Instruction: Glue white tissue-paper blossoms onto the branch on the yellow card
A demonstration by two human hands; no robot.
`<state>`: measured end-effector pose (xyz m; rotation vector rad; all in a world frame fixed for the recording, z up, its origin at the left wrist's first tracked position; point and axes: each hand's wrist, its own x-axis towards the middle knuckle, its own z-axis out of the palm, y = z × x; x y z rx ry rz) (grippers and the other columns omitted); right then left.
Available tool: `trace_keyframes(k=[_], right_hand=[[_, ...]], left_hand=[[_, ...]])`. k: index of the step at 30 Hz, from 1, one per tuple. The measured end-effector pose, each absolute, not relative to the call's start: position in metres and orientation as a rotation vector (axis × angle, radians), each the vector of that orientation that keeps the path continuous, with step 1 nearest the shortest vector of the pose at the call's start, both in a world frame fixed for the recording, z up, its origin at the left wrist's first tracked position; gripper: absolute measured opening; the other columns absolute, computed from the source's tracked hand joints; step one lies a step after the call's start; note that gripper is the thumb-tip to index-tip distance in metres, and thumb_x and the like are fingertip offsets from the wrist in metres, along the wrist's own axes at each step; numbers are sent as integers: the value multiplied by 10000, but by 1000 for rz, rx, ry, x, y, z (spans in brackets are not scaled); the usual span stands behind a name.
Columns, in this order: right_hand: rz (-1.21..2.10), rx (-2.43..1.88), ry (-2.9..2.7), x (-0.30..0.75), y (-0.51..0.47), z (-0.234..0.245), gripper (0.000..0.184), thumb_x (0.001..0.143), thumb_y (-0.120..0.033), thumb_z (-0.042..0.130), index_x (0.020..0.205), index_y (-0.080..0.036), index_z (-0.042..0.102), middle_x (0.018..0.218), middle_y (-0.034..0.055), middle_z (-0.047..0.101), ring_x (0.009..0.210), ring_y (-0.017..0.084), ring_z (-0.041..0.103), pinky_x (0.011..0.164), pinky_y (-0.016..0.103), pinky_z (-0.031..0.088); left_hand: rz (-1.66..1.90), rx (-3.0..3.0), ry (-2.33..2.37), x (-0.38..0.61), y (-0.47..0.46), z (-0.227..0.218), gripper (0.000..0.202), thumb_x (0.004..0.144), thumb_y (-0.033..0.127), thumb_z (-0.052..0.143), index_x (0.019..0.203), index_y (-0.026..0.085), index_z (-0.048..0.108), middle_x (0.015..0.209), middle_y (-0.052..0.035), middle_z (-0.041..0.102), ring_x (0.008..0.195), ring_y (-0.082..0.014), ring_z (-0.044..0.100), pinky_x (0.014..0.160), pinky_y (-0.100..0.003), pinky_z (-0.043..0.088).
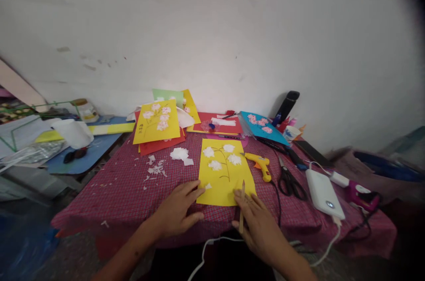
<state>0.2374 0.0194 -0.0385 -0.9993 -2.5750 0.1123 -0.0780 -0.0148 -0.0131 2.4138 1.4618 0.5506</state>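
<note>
A yellow sheet of paper lies in front of me, with a drawn branch and several white crumpled-paper flowers on it. My left hand rests by its lower left corner, fingers apart and fingertips at the edge near a small white scrap. My right hand lies at the lower right corner, holding a pointed wooden stick upright between the fingers. Just right of the sheet lies a yellow glue gun, its nozzle close to the paper's edge.
Black scissors and a white power bank lie on the right. White paper scraps are scattered left of the sheet. Finished-looking flower cards and a blue one stand at the back by the wall. A white cable hangs in front.
</note>
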Motion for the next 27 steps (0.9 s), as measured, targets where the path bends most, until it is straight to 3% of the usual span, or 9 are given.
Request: trace_keyframes(k=[4,14,27], right_hand=[[116,-1029,-2495,246,23,-37,592,940,-286,560,1497,-197,379,1493,165,495,1392,306,453,1133,548,389],[-13,-1211,-2533,245,54,-40,641,955,-378,537,1515,-121,361,1494,228,470,1401,359,426,1133,617,303],[216,-1201,-2509,242,81,-1,668,941,-513,534,1471,-120,431,1438,213,539,1328,345,510,1091,529,403]], left_hand=[[553,2450,1468,-78,-14,-16,587,939,483,559,1479,289,435,1557,-104,403,1393,-313,414,1140,-513,372],[528,2443,1480,-77,-15,-15,645,910,514,586,1497,309,417,1581,-95,368,1407,-333,393,1147,-507,355],[547,2441,1483,-77,-15,-15,621,893,510,615,1459,296,474,1554,-105,408,1391,-334,415,1139,-518,363]])
